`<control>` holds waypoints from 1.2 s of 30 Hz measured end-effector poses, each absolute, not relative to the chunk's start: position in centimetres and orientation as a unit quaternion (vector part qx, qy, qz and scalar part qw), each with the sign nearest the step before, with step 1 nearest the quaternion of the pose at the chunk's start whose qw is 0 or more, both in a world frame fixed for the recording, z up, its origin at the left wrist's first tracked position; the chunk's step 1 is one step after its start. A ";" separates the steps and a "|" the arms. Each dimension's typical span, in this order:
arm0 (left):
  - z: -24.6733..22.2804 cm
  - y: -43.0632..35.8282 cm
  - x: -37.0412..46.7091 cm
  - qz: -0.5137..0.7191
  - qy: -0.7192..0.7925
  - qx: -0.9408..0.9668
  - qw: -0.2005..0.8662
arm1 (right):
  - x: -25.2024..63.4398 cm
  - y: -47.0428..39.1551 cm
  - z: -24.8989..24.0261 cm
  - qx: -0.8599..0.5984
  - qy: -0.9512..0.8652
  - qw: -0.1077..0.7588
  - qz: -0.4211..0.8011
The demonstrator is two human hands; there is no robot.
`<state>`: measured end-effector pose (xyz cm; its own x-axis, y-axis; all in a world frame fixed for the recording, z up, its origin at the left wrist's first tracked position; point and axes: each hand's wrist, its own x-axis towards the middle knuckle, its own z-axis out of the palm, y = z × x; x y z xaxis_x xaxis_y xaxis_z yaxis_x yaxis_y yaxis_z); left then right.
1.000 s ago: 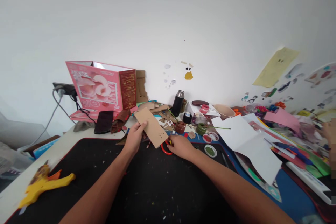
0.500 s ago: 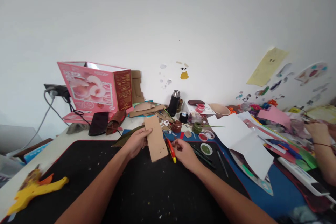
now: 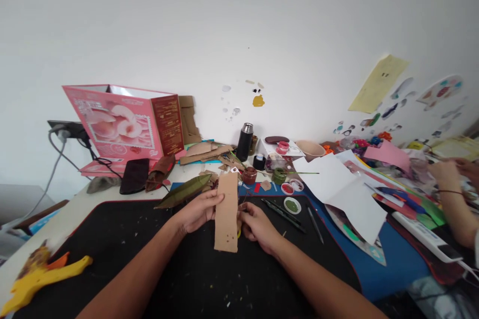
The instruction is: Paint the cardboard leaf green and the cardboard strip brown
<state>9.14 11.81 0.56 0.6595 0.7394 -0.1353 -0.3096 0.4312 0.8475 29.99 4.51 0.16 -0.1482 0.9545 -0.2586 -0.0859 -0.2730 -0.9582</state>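
Observation:
A long strip of brown cardboard [image 3: 226, 214] stands nearly upright over the black mat [image 3: 202, 279]. My left hand [image 3: 200, 211] pinches its left edge, thumb on the front face. At the right edge, the curled fingers of my right hand [image 3: 256, 224] are closed around scissors, of which just a bit of yellow handle [image 3: 239, 233] shows. The cardboard hides the rest of them. Behind my left hand lies a long green leaf shape [image 3: 189, 190].
A yellow tool [image 3: 48, 275] lies at the left front. Behind are a pink box [image 3: 123, 129], a phone [image 3: 134, 176], a black bottle [image 3: 245, 142] and paint jars [image 3: 249, 175]. White paper [image 3: 337, 184] lies right; beyond it is another person's hand [image 3: 447, 174].
The cardboard has turned more upright and come slightly nearer. The red and yellow scissors, seen clearly before, are now mostly behind it. The view has shifted a little.

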 end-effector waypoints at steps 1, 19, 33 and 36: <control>0.5 11.7 9.1 0.325 0.249 0.424 0.808 | 30.0 4.5 0.2 -0.496 -0.429 0.428 0.622; 2.3 11.5 7.8 0.341 0.210 0.470 0.787 | 29.0 6.2 -0.1 -0.432 -0.398 0.506 0.631; 2.3 15.0 6.4 0.619 0.432 0.330 0.566 | 29.3 10.4 4.9 -0.336 -0.436 0.503 0.666; 2.0 15.0 6.6 0.613 0.445 0.339 0.558 | 28.8 11.2 4.4 -0.286 -0.398 0.530 0.692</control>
<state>6.55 15.03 2.02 -0.1465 0.9859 -0.0813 -0.3826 0.0193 0.9237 28.77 11.19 4.40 -0.2741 0.9614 0.0261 -0.5050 -0.1208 -0.8546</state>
